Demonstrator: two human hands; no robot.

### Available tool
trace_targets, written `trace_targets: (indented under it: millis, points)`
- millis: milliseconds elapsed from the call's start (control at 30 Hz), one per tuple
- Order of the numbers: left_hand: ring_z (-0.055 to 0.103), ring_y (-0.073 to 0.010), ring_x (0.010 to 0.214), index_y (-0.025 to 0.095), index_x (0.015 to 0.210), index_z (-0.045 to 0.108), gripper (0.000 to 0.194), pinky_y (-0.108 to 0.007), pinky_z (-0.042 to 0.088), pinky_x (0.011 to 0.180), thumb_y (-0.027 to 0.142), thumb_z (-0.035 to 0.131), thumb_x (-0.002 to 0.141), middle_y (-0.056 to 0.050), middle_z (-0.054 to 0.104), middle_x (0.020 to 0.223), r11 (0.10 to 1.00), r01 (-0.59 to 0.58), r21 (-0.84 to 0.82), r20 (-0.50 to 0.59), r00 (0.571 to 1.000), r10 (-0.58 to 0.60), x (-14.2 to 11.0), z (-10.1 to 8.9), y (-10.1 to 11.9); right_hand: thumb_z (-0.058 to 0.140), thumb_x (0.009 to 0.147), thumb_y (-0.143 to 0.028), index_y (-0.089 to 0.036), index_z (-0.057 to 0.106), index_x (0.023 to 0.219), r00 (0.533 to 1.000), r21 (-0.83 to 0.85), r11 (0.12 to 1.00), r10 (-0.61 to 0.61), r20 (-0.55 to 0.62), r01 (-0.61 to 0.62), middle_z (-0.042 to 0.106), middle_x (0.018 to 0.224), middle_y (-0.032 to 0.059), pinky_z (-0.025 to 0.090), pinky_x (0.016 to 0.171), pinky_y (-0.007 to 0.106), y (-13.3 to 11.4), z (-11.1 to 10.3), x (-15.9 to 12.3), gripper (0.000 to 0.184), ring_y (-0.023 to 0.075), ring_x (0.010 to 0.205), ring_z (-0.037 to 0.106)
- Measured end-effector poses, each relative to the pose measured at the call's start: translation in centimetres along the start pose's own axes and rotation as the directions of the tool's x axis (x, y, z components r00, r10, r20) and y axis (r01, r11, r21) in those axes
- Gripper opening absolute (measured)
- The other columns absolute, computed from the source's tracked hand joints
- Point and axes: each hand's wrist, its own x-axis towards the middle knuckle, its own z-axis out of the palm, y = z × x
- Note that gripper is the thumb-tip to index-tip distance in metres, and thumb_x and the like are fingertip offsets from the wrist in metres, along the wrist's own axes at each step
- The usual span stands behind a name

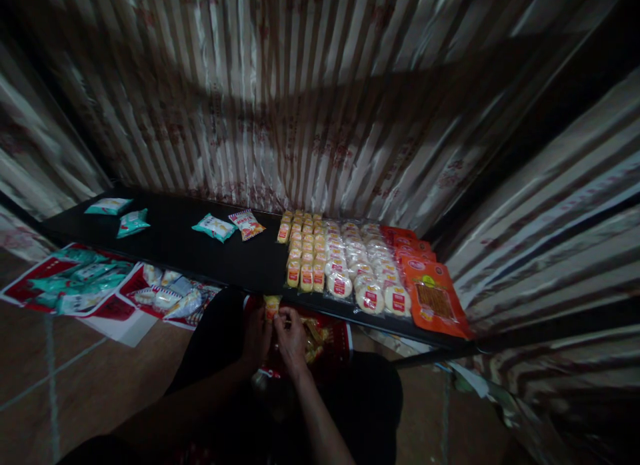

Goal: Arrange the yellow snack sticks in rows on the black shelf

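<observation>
While left hand [255, 338] and right hand [293, 341] meet just below black table [225, 261] edge, fingers [286, 316] seemingly clamped on snack packet [272, 307]

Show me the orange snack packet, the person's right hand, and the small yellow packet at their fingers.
Orange plastic snack packet [435, 301], head view, front middle.
Bare right hand [291, 341], head view, back of hand.
Small yellow wrapped packet [272, 306], head view, upper end.

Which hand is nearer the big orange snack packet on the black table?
Right. The right hand is nearer, off to the orange packet's left and in front of the table's near edge. The left hand is farther away, on the same side, beyond the right hand.
</observation>
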Motion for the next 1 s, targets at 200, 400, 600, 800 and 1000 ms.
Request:
trace_targets:
  millis: [200, 400, 600, 800, 1000]
  points:
    - [0.054, -0.0214, 0.104, 0.017, 0.107, 0.055, 0.03, -0.036, 0.041, 0.095, 0.026, 0.043, 0.081, -0.01, 0.06, 0.109, 0.992, -0.078, 0.097, -0.04, 0.996, 0.083, 1.1, -0.8, 1.7, 0.049, 0.08, -0.033, -0.021, 0.062, 0.085, 0.995, -0.009, 0.997, -0.077, -0.064, 0.077, 0.062, 0.086, 0.0059, 0.048, 0.069, 0.028, -1.5, 0.5, 0.8, 0.018, 0.0173, 0.078, 0.059]
    - [0.053, -0.0232, 0.104, 0.014, 0.105, 0.055, 0.03, -0.037, 0.042, 0.092, 0.026, 0.04, 0.082, -0.012, 0.058, 0.107, 0.978, -0.082, 0.19, -0.055, 0.994, 0.094, 2.7, -1.1, 3.1, 0.046, 0.083, -0.03, -0.019, 0.063, 0.098, 0.99, -0.023, 0.991, -0.133, -0.041, 0.132, 0.062, 0.094, 0.0075, 0.048, 0.076, 0.029, -2.6, 0.7, 2.0, 0.025, 0.0177, 0.085, 0.059]
    - [0.056, -0.0208, 0.095, 0.014, 0.105, 0.055, 0.03, -0.036, 0.046, 0.087, 0.023, 0.037, 0.083, -0.012, 0.056, 0.103, 0.969, -0.148, 0.198, -0.098, 0.981, 0.169, 4.8, -1.0, 3.5, 0.045, 0.082, -0.028, -0.019, 0.063, 0.107, 0.978, -0.043, 0.98, -0.196, -0.076, 0.193, 0.063, 0.096, 0.0087, 0.048, 0.081, 0.032, -2.7, 1.7, 3.3, 0.032, 0.0184, 0.086, 0.059]
    - [0.057, -0.0195, 0.088, 0.016, 0.1, 0.056, 0.026, -0.034, 0.047, 0.084, 0.024, 0.037, 0.085, -0.009, 0.056, 0.097, 0.962, -0.202, 0.182, -0.118, 0.967, 0.226, 6.5, -0.9, 3.7, 0.043, 0.082, -0.029, -0.018, 0.059, 0.114, 0.969, -0.09, 0.97, -0.232, -0.087, 0.224, 0.061, 0.106, 0.0108, 0.045, 0.089, 0.035, -2.5, 2.8, 4.4, 0.037, 0.0203, 0.098, 0.057]
    - [0.058, -0.0195, 0.085, 0.016, 0.098, 0.058, 0.023, -0.033, 0.048, 0.081, 0.023, 0.043, 0.082, -0.007, 0.057, 0.091, 0.96, -0.185, 0.211, -0.092, 0.974, 0.208, 7.7, -0.9, 4.0, 0.037, 0.085, -0.035, -0.014, 0.058, 0.113, 0.965, -0.115, 0.971, -0.224, -0.133, 0.21, 0.061, 0.107, 0.0135, 0.042, 0.093, 0.038, -1.9, 3.8, 5.4, 0.041, 0.0222, 0.103, 0.055]
